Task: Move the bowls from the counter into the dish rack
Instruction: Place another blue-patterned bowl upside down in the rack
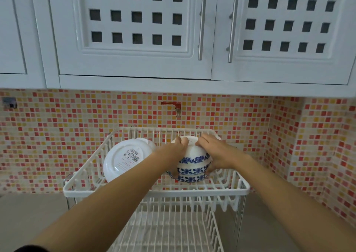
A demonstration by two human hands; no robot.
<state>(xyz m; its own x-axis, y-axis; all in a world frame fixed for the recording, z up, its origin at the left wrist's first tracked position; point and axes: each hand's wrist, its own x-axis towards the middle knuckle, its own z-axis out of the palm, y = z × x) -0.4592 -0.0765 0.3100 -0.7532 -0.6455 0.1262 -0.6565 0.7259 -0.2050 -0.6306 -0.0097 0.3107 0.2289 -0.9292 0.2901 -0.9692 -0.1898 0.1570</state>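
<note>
A stack of white bowls with blue flower bands sits upside down in the top tier of the white wire dish rack. My left hand grips the stack's left side and my right hand grips its right side, fingers curled over the upturned base. A white plate with a printed label on its underside leans on edge in the rack's left half, close to my left wrist.
The rack has a lower wire tier beneath, standing on a grey counter. Mosaic tile wall behind and to the right. White wall cabinets with metal handles hang above. A red tap fitting sticks out of the wall.
</note>
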